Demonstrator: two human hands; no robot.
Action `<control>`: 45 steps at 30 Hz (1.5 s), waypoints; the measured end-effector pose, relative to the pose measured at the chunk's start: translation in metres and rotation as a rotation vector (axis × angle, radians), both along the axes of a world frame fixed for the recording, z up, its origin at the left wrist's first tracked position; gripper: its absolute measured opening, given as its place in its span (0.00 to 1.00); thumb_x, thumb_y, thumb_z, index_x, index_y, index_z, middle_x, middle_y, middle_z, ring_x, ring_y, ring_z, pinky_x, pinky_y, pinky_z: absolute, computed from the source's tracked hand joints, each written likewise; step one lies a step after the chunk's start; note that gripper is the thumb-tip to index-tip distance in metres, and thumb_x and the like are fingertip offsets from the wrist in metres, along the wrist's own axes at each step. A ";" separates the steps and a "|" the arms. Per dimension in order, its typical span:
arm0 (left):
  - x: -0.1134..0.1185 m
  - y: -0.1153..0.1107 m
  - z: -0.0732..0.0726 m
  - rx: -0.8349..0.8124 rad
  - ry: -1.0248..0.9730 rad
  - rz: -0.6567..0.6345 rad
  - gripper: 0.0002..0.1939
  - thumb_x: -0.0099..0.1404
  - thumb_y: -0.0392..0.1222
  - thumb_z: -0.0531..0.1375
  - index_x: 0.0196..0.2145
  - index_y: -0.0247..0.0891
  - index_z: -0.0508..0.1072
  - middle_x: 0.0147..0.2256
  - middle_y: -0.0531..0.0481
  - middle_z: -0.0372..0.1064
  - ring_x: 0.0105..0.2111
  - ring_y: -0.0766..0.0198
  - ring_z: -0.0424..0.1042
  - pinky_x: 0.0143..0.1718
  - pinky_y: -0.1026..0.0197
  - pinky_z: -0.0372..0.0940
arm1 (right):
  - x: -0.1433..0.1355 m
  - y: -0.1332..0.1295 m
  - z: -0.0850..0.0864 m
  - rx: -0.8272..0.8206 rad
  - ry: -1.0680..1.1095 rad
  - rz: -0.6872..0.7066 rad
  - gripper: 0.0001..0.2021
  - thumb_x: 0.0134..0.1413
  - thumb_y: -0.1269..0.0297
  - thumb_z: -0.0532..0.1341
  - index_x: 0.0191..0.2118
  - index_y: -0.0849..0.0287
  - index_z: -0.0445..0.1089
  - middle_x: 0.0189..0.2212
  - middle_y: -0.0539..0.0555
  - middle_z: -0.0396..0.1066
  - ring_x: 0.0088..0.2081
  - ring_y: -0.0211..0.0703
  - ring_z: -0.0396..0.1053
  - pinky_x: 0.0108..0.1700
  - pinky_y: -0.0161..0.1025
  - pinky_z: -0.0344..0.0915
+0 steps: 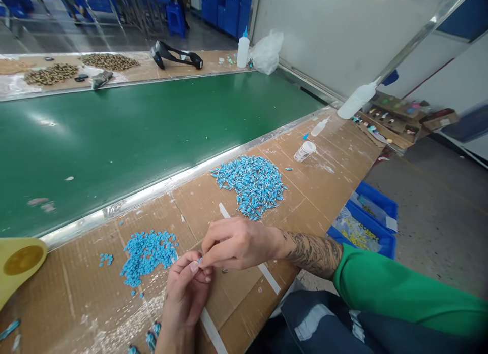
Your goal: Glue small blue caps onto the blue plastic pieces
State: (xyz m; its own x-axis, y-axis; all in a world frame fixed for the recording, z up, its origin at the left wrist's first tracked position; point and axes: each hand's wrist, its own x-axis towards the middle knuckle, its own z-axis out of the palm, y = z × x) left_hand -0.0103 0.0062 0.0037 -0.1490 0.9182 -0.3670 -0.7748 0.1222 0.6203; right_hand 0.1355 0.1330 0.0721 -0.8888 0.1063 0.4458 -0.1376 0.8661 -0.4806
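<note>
My left hand (187,288) is palm up, its thumb and fingers closed on a small blue piece (200,261) that is mostly covered by fingertips. My right hand (238,244) meets it from the right, thumb and forefinger pinched at the same piece. Left of my hands lies a pile of small blue rings (147,257). Beyond my right hand is a larger heap of slim blue pieces with whitish ends (253,184). Several blue figure-like pieces (151,339) lie beside my left forearm.
A green conveyor belt (152,125) runs behind the cardboard-covered bench (305,201). On the bench stand a white cup (305,151) and a squeeze bottle (356,100). A yellow object (19,267) sits at left. Blue bins (362,227) stand below the right edge.
</note>
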 end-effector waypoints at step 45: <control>-0.061 -0.109 0.018 -0.080 0.585 0.632 0.05 0.53 0.36 0.66 0.25 0.36 0.73 0.21 0.55 0.65 0.24 0.67 0.64 0.26 0.64 0.61 | -0.083 -0.067 -0.039 0.109 -0.439 0.310 0.09 0.58 0.71 0.57 0.30 0.61 0.74 0.29 0.54 0.76 0.29 0.40 0.67 0.31 0.38 0.57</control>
